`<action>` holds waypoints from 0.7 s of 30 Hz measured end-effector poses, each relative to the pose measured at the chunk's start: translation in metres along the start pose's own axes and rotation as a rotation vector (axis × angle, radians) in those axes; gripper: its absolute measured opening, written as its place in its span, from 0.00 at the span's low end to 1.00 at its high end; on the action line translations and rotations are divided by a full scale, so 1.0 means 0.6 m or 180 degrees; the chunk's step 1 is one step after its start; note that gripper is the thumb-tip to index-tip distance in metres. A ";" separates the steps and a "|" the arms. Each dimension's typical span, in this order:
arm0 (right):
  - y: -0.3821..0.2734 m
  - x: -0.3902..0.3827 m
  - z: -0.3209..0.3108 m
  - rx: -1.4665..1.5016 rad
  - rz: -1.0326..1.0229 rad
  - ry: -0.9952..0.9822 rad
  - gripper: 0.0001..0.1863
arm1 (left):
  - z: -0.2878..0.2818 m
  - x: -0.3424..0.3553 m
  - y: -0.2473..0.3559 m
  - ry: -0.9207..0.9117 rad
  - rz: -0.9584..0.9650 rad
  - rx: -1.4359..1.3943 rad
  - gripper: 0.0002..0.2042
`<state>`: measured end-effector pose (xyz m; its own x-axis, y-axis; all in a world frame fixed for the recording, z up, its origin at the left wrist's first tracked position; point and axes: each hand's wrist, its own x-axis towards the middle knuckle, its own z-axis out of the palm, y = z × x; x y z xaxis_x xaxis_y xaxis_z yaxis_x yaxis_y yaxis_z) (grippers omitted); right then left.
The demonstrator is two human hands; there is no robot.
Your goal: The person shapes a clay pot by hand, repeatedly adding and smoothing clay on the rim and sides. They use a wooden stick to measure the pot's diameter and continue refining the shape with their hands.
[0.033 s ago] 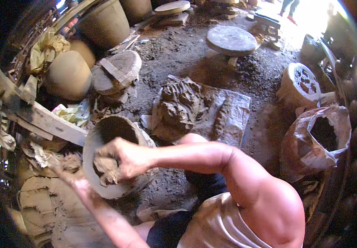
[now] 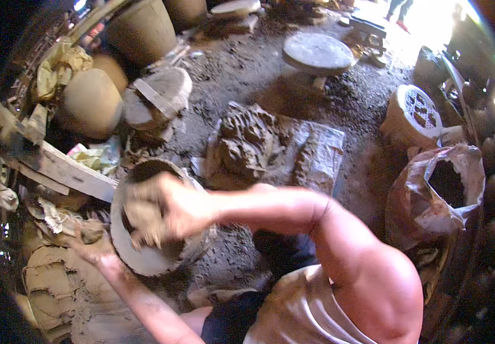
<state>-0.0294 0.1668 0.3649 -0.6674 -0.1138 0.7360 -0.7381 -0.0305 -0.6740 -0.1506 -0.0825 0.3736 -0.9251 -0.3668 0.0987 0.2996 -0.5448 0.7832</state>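
Basically one head view, dim workspace, everything placed off the clay pot (image 2: 156, 261). Dark, crumbly dirt floor (image 2: 230, 69) stretches beyond it; strong glare far beyond to the right, with a person's legs (image 2: 399, 11) at its edge. Grey-brown clay slab (image 2: 90, 298) nearer than the pot, on its left.

Print: colourful plastic bag (image 2: 95, 157) just beyond the pot's left side, markings too small to tell.

Right hand (image 2: 187, 209) over the pot's mouth, blurred, fingers clenched round a clay lump (image 2: 144, 218); hand and forearm hide part of the opening. Left hand (image 2: 95, 249) just left of the pot, palm up, smaller lump (image 2: 91, 231) at the fingers; probably clay, can't tell if gripped.

Wooden plank (image 2: 75, 169) runs up to the pot's left rim. Clay mound (image 2: 244, 146) on a pale sheet (image 2: 329, 150), right of the pot and farther off. Round jar (image 2: 92, 100) and big vat (image 2: 144, 34) beyond, round-topped stand (image 2: 318, 53) beyond to the right. Open sack (image 2: 411, 215) and lattice-topped cylinder (image 2: 415, 112) well to the right.
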 end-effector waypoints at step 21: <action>0.277 -0.521 -0.515 -0.2571 0.4543 0.2911 0.38 | -0.396 0.060 -0.058 0.0735 -0.0498 -0.0114 0.19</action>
<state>0.0259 0.5042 0.0429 -0.3809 0.8770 -0.2929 0.6677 0.0418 -0.7433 -0.1389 -0.2559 0.2040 -0.8842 -0.4359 -0.1676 0.1691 -0.6333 0.7553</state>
